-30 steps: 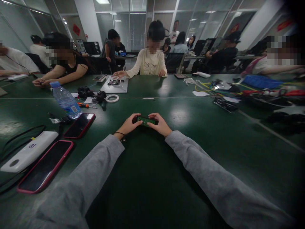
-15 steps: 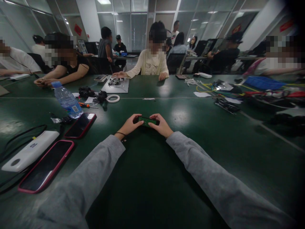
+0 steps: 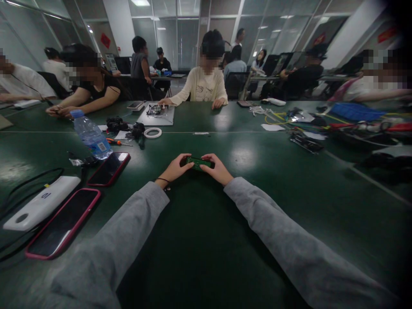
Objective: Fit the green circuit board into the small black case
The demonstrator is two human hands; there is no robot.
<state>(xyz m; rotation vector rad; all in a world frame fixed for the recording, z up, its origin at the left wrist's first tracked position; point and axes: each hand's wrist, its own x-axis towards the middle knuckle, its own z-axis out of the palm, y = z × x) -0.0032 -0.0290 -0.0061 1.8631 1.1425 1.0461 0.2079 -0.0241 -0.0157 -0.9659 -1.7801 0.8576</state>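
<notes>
Green-faced handheld device, wide side across, sits between the two hands at the middle of the scene, over the dark green table; whether its lower edge touches the tabletop cannot be told, nor whether the green is a lit screen or a bare board. The left hand grasps its left end, thumb on the near face and fingers curled along the far edge; the right hand grips the right end in the same way, so neither is released. For a good hold, pressure should be light and equal at both ends, with the thumbs near the edges so that the middle of the face stays uncovered and nothing flexes. Matching wrist heights would hold it level, and a slight tilt toward the eyes should cut glare from overhead lights. Resting the forearms on the table would likely steady it. The near phone and far phone lie to the left, well apart from the hands, leaving the elbows room.
</notes>
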